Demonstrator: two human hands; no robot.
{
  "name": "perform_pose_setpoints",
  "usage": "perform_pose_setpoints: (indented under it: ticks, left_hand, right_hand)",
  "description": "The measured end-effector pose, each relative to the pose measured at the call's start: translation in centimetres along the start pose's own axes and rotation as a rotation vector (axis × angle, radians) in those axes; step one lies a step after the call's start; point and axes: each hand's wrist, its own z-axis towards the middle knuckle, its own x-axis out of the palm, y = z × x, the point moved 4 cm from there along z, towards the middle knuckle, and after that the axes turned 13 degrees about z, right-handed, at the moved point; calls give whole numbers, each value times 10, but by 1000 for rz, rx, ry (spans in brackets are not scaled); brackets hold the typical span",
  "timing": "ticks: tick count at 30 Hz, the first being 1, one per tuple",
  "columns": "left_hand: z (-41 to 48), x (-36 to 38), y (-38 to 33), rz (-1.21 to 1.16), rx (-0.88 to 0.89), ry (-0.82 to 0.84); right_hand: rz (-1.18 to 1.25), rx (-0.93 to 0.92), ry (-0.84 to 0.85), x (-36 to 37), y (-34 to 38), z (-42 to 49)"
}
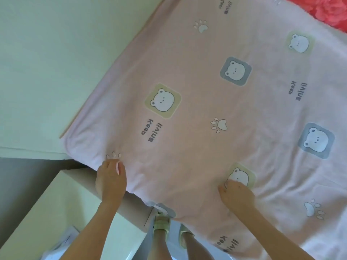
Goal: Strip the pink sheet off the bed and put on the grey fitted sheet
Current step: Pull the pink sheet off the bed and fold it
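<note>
The pink sheet [197, 102], printed with bear faces, paw marks and "Keep living" lettering, is spread over the bed and fills the middle and right of the frame. Its near edge hangs over the mattress at the lower centre. It lies mostly flat, with creases fanning out at the lower right.

The left hand [110, 177] is at the lower left of the sheet, close to the mattress corner. Its fingers [112, 163] are bent over the sheet's edge with the thumb against them, pinching the cloth. The right hand [237, 196] is at the lower centre, on a yellow-green bear patch [241, 176]. Its fingers are curled into the fabric and grip a bunch of it, and the creases run out from that spot.

A white wall [47, 62] fills the upper left, with a thin wooden strip [112, 72] running along it just beside the sheet's far edge. A white worktop [56, 203] with a beige side panel [120, 205] fills the lower left. Its panel stands close against the mattress corner, right under the left wrist. Some blurred papers [62, 241] lie on it at the bottom left.

Two feet in pale green sandals [161, 225] stand at the bottom centre, tucked against the hanging edge of the sheet. A red fluffy blanket [328, 10] lies at the upper right corner, touching the pink sheet's top end.
</note>
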Motion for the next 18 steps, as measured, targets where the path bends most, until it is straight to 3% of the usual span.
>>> perform_pose_setpoints:
  ticks: [3,6,10,14,18]
  left_hand:
    - [18,-18,50,-214,-372,-60]
    - [46,-23,94,-382,-513,-57]
    - [86,-1,132,-728,-677,188]
    - [106,20,136,-1112,-836,332]
    - [103,36,129,-1468,-693,364]
  right_hand:
    - [74,-206,-167,10,55,-6]
    - [36,-415,-208,33,103,-11]
    - [-146,-374,-68,75,140,-8]
    - [-242,-276,-85,97,150,-6]
    - [-278,-250,-102,102,147,2]
